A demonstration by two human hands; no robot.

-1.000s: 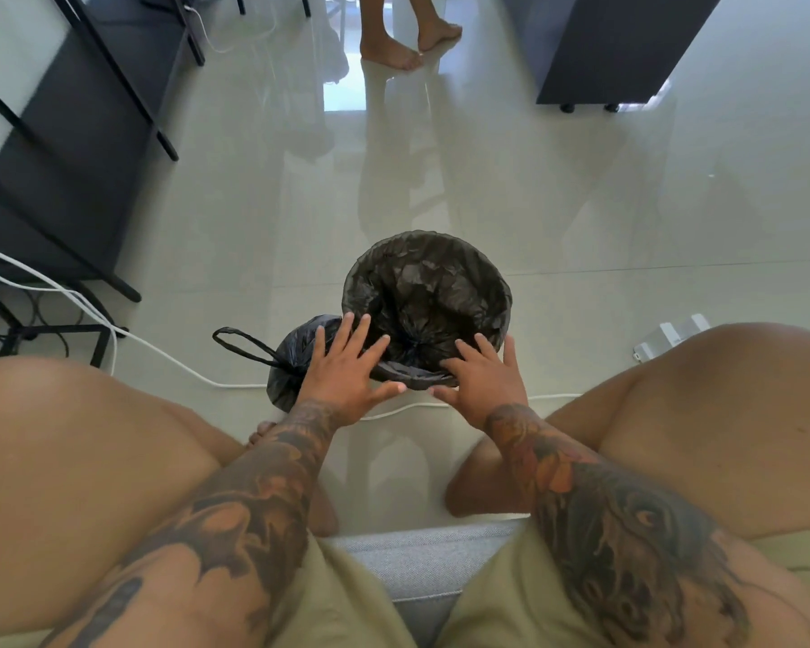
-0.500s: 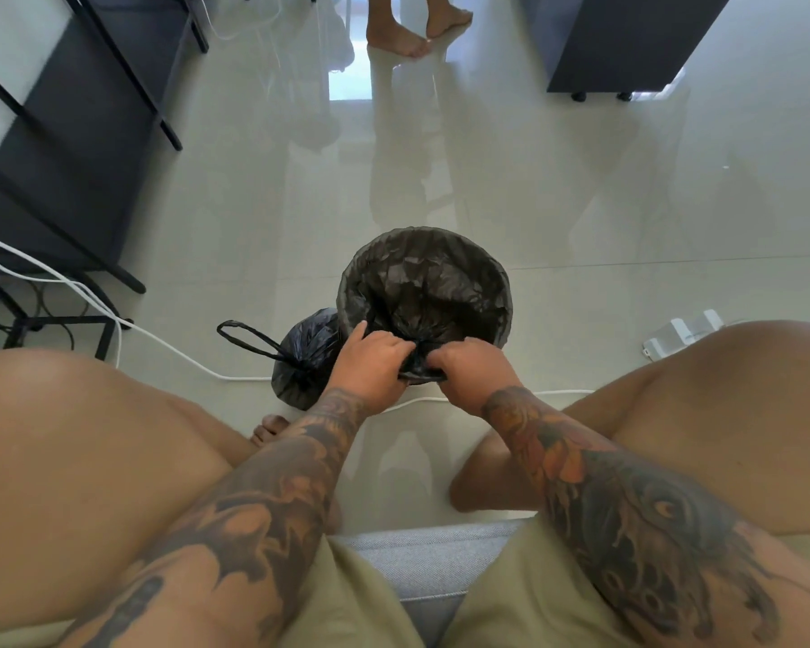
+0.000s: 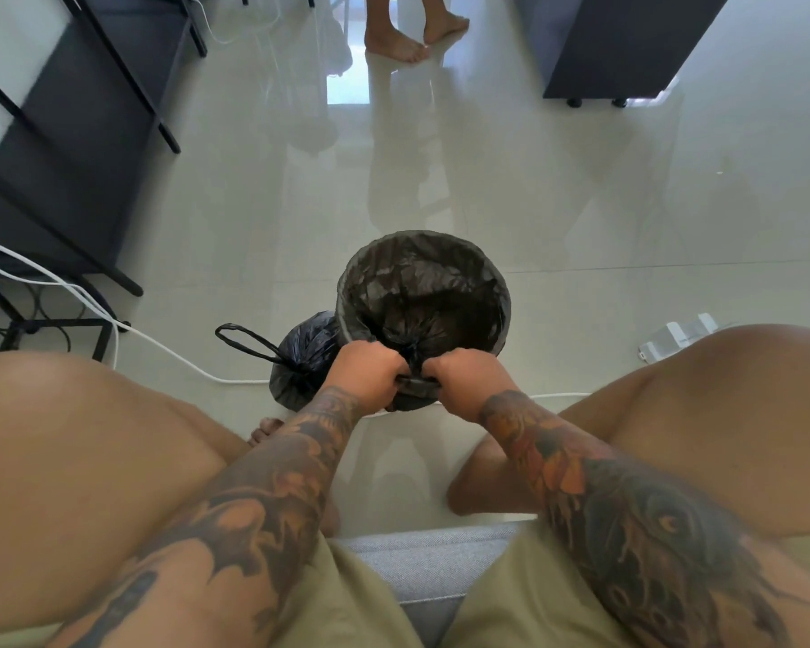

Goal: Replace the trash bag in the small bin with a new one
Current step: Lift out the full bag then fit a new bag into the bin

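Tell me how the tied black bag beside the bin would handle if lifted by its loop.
The tied bag would probably sag and swing, since its film looks thin and crinkled. It seems light: small and only loosely bulged. Its drawstring loop looks narrow, so it might dig into fingers.

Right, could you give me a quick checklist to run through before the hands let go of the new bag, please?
1. Both hands on the slack: left hand and right hand grip gathered plastic at the near rim. Ok.
2. New bag folded over the bin's far rim: ok.
3. Near rim covered: hidden by the hands. Cannot tell.
4. Bag seated at the bottom: too dark. Cannot tell.
5. Old bag tied and out of the bin, beside it: ok.
6. White cable runs on the floor by the old bag: not ok.
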